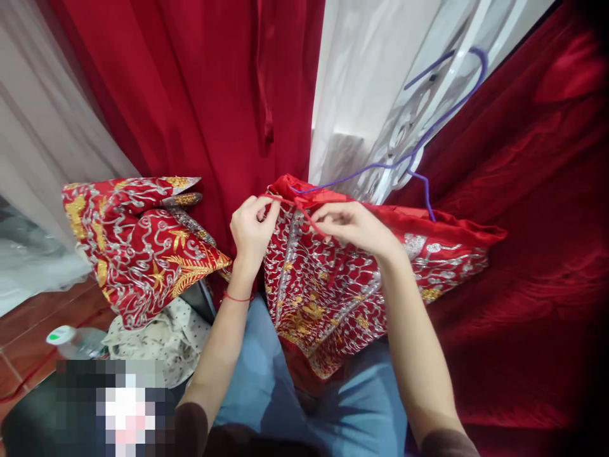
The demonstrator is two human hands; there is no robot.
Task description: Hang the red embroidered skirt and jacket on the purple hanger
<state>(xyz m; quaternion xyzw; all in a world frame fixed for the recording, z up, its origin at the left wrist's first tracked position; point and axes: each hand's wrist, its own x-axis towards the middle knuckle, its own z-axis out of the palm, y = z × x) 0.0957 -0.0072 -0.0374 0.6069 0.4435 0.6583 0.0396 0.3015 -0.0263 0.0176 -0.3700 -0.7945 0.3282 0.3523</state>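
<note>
A red garment (328,298) with silver and gold embroidery hangs in front of my knees, its plain red satin waistband along the top. A purple wire hanger (366,167) runs into that waistband. At the band's left end, my left hand (254,222) pinches a thin red drawstring (285,199) between thumb and forefinger. Just to the right, my right hand (349,222) holds the same cord with curled fingers, close against the embroidered front. The cord stretches between both hands, and part of it dangles below my right hand.
Another embroidered red piece (143,254) lies at the left over a spotted cream cloth (159,336). A clear plastic bottle (78,341) stands beside it. Red curtains (209,82) hang behind and at the right, with a white metal frame (404,136) between them.
</note>
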